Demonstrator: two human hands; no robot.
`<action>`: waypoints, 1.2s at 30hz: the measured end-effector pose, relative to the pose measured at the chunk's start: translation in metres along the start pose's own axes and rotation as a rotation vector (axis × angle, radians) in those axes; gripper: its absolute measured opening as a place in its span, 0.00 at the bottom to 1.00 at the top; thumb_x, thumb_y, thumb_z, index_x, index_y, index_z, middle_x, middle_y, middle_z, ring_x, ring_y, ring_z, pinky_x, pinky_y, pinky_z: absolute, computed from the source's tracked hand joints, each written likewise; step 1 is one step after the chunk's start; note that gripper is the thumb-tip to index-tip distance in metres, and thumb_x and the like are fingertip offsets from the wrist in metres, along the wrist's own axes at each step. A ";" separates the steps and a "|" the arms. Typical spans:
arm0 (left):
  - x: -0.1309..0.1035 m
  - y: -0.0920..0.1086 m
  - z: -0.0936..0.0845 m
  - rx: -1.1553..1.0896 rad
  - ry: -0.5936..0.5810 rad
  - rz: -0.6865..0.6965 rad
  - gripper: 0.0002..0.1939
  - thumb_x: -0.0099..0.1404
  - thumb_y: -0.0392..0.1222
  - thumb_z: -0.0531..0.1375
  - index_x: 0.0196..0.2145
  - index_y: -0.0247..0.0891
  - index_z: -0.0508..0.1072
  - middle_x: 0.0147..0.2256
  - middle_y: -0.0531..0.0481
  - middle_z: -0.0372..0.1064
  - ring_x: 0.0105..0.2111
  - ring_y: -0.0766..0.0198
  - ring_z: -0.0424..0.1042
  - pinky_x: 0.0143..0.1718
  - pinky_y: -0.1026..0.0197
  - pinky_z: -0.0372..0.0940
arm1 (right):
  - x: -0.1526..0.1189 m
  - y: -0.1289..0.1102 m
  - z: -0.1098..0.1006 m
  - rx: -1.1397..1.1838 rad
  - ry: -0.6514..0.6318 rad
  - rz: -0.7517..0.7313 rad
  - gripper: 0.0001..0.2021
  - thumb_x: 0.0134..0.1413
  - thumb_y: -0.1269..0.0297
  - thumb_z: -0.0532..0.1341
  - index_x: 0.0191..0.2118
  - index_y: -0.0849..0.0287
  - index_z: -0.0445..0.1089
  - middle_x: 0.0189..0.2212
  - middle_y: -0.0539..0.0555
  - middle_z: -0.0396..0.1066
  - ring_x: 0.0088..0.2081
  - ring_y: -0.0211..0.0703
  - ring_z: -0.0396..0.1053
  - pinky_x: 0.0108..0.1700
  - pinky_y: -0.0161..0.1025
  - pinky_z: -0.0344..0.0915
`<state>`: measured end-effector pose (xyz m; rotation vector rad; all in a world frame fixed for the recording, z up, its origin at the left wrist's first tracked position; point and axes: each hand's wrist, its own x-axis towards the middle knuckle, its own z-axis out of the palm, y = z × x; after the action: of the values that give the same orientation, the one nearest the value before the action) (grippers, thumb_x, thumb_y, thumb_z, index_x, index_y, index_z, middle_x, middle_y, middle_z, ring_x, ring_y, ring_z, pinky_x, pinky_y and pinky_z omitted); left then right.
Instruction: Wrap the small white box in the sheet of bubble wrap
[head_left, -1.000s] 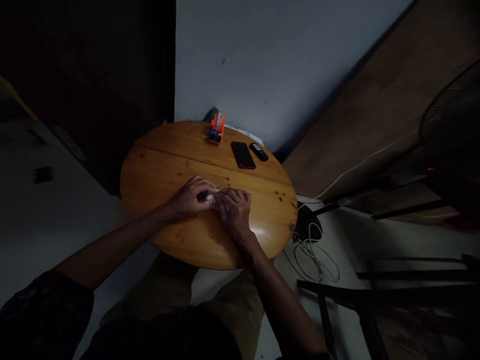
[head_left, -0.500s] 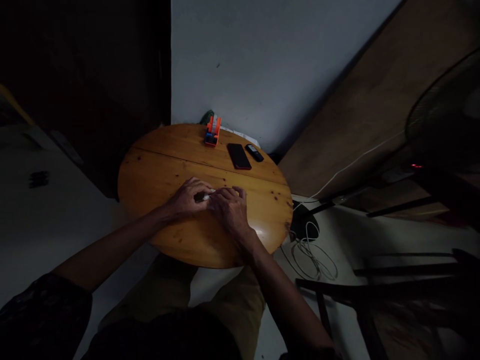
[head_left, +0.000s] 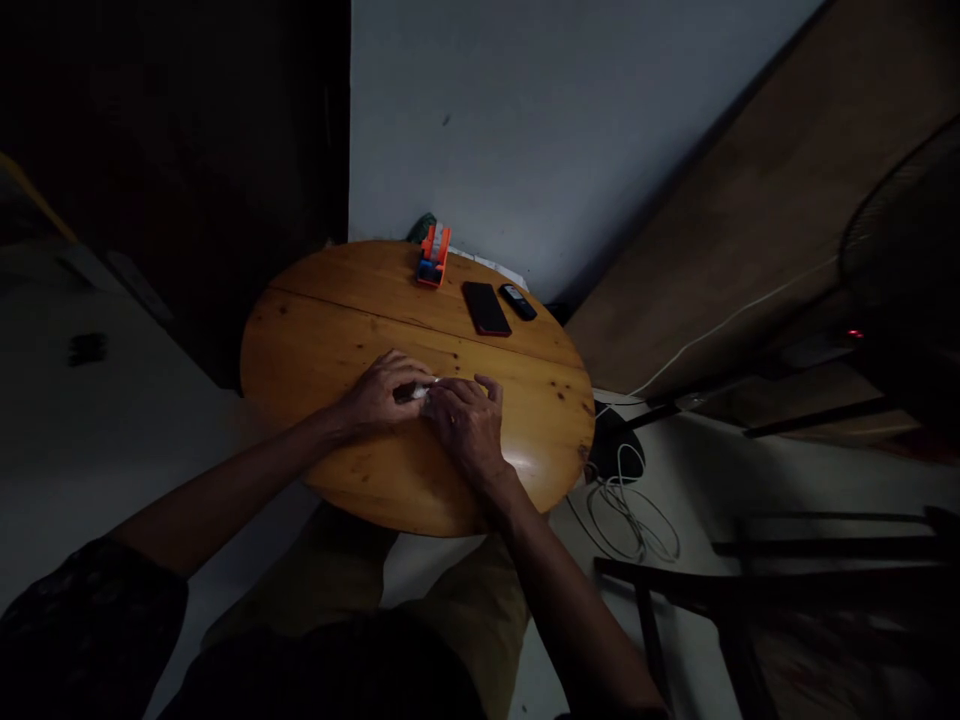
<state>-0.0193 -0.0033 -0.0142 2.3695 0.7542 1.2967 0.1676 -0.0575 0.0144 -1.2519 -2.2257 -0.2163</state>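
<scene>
Both hands meet over the middle of a round wooden table (head_left: 300, 340). My left hand (head_left: 382, 388) is curled, its fingertips and thumb pinching a small whitish piece (head_left: 421, 392) whose kind I cannot make out. My right hand (head_left: 469, 415) lies against the other side of that piece, fingers bent over it and covering most of it. A bit of yellow shows by the right fingertips.
An orange tape dispenser (head_left: 433, 256) stands at the table's far edge. Nearby lie a dark flat phone-like slab (head_left: 486, 308) and a black keypad phone (head_left: 518, 301). Coiled white cable (head_left: 630, 515) and a dark chair (head_left: 720, 580) are on the right.
The whole view has shifted slightly. Both hands keep nearly the same place over the table, still gripping the whitish piece; the right fingers have moved only a little.
</scene>
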 end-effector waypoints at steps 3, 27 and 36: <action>-0.001 -0.002 0.002 -0.002 0.032 0.017 0.11 0.62 0.38 0.63 0.43 0.37 0.79 0.43 0.42 0.78 0.44 0.55 0.73 0.49 0.49 0.67 | 0.001 -0.001 -0.001 -0.034 -0.009 -0.007 0.09 0.65 0.71 0.58 0.38 0.55 0.76 0.40 0.53 0.80 0.44 0.45 0.73 0.58 0.48 0.52; 0.000 0.004 0.001 0.020 0.015 -0.046 0.10 0.59 0.37 0.64 0.40 0.38 0.78 0.43 0.44 0.79 0.44 0.55 0.74 0.49 0.49 0.67 | 0.002 -0.001 0.000 -0.046 -0.019 -0.012 0.10 0.66 0.70 0.56 0.40 0.56 0.75 0.42 0.54 0.79 0.41 0.45 0.71 0.56 0.48 0.53; -0.001 0.000 0.000 0.010 0.024 -0.048 0.11 0.58 0.36 0.64 0.40 0.39 0.78 0.43 0.44 0.79 0.45 0.54 0.74 0.50 0.48 0.67 | -0.004 0.000 -0.010 0.043 -0.070 -0.023 0.09 0.64 0.71 0.58 0.44 0.55 0.75 0.46 0.55 0.79 0.47 0.46 0.72 0.58 0.49 0.53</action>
<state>-0.0194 -0.0039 -0.0150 2.3326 0.8208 1.3070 0.1731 -0.0649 0.0208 -1.2292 -2.2930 -0.1347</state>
